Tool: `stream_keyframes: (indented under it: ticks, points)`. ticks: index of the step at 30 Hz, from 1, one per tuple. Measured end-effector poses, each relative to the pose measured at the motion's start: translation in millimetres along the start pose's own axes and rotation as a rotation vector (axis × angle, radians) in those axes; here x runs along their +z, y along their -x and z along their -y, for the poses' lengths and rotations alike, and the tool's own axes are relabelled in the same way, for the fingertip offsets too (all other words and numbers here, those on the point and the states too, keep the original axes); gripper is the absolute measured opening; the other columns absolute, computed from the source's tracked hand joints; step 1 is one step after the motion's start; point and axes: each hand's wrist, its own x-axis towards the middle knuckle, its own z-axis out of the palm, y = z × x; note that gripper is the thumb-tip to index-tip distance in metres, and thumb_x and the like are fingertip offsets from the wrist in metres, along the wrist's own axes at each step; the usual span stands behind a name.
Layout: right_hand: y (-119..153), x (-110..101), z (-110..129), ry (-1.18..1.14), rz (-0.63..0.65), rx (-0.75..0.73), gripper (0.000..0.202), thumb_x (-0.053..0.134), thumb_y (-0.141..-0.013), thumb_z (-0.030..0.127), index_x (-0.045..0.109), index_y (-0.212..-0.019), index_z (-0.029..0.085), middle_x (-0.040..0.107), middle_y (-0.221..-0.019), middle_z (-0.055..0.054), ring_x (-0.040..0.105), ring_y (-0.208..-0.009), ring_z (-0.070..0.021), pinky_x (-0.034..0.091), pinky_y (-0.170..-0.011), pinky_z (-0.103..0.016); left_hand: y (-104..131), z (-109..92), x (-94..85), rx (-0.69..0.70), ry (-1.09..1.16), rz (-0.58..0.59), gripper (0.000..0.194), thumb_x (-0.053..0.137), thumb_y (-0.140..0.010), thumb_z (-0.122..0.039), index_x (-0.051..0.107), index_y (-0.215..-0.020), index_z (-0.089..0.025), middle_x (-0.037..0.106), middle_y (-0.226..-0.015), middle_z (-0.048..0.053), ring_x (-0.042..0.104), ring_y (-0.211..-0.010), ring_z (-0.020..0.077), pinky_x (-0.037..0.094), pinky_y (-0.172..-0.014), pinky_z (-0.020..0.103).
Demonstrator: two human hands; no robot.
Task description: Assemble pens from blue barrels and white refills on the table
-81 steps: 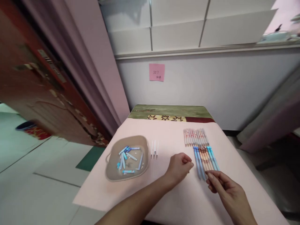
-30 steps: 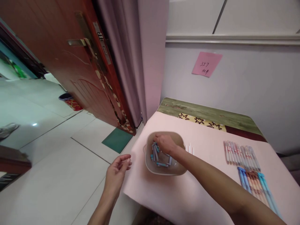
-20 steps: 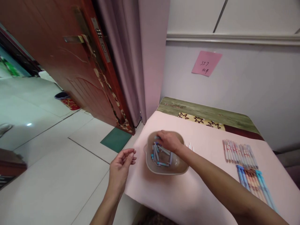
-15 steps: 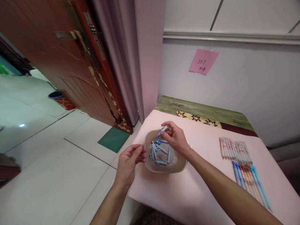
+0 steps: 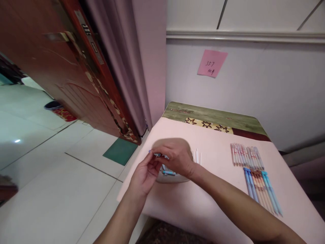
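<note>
Above a translucent plastic container (image 5: 175,180), my left hand (image 5: 144,175) and my right hand (image 5: 179,160) meet. Between their closed fingertips is a small blue pen part (image 5: 157,155), with one end at the left thumb and finger. Most of it is covered by the fingers. Inside the container lie several blue and pale pen pieces, among them a light-blue barrel piece (image 5: 169,173); the right hand hides many of them. Just right of the container are several thin white sticks (image 5: 197,156), like pen refills.
Rows of pens lie at the right of the pink-covered table: pale printed ones (image 5: 247,156) behind, blue, brown and turquoise ones (image 5: 262,191) in front. A pink note (image 5: 212,63) hangs on the wall. A brown door (image 5: 83,84) and green mat (image 5: 121,151) are at left.
My right hand has moved down and left with the blue pen part, meeting my left hand, whose fingers now close on it too. The view has shifted slightly right.
</note>
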Motion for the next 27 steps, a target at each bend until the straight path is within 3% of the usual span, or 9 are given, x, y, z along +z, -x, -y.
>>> stream_keyframes:
  ticks: [2,5,8,11,13,20,27]
  points:
    - [-5,-17,-9,-0.077,-0.024,0.032,0.033,0.058,-0.086,0.028,0.059,-0.119,0.023,0.069,-0.103,-0.003,0.064,-0.089,-0.0135,0.047,-0.080,-0.024,-1,-11,-4.0,0.012,-0.030,-0.030,0.017,0.050,-0.089,-0.009,0.066,-0.085,-0.011,0.071,-0.076,0.005,0.067,-0.061,0.0102,0.057,-0.060,0.019]
    - [-3,-42,-29,-0.030,-0.116,0.293,0.031,0.057,-0.085,0.028,0.060,-0.116,0.019,0.070,-0.094,-0.003,0.065,-0.077,-0.0133,0.048,-0.073,-0.025,-3,-25,-14.3,0.044,-0.026,-0.114,0.018,0.047,-0.090,-0.007,0.065,-0.089,-0.009,0.071,-0.076,0.006,0.066,-0.059,0.0091,0.057,-0.056,0.017]
    - [8,-50,-47,0.193,0.048,0.488,0.017,0.058,-0.084,0.025,0.069,-0.095,0.020,0.071,-0.082,-0.003,0.065,-0.075,-0.0161,0.046,-0.072,-0.025,-5,-32,-26.0,0.041,0.042,-0.217,0.018,0.045,-0.090,-0.005,0.062,-0.086,-0.008,0.070,-0.078,0.007,0.066,-0.060,0.0083,0.057,-0.056,0.015]
    - [19,-35,-55,0.324,0.290,0.528,0.018,0.054,-0.085,0.023,0.071,-0.092,0.022,0.073,-0.089,-0.004,0.065,-0.084,-0.0183,0.044,-0.075,-0.025,-7,-33,-34.3,0.016,0.076,-0.230,0.018,0.044,-0.091,-0.006,0.060,-0.086,-0.008,0.069,-0.078,0.008,0.065,-0.059,0.0077,0.057,-0.055,0.014]
    - [22,-18,-56,0.362,0.380,0.529,0.021,0.053,-0.085,0.022,0.072,-0.094,0.023,0.073,-0.094,-0.005,0.065,-0.089,-0.0198,0.044,-0.075,-0.026,-6,-32,-37.2,0.018,0.072,-0.206,0.017,0.044,-0.091,-0.006,0.061,-0.088,-0.008,0.068,-0.078,0.008,0.065,-0.059,0.0077,0.057,-0.054,0.014]
    - [10,33,-55,0.334,0.539,0.468,0.024,0.059,-0.077,0.019,0.074,-0.093,0.026,0.075,-0.091,-0.005,0.067,-0.086,-0.0196,0.046,-0.073,-0.023,2,-34,-37.7,0.036,0.051,-0.187,0.016,0.046,-0.090,-0.006,0.062,-0.091,-0.008,0.067,-0.079,0.007,0.064,-0.059,0.0076,0.057,-0.054,0.015]
    - [14,54,-49,0.371,0.634,0.454,0.021,0.059,-0.075,0.020,0.074,-0.089,0.018,0.074,-0.092,-0.011,0.068,-0.085,-0.0234,0.049,-0.073,-0.027,4,-33,-35.1,-0.014,0.090,-0.189,0.016,0.044,-0.091,-0.007,0.060,-0.091,-0.007,0.067,-0.078,0.008,0.065,-0.059,0.0084,0.057,-0.053,0.014]
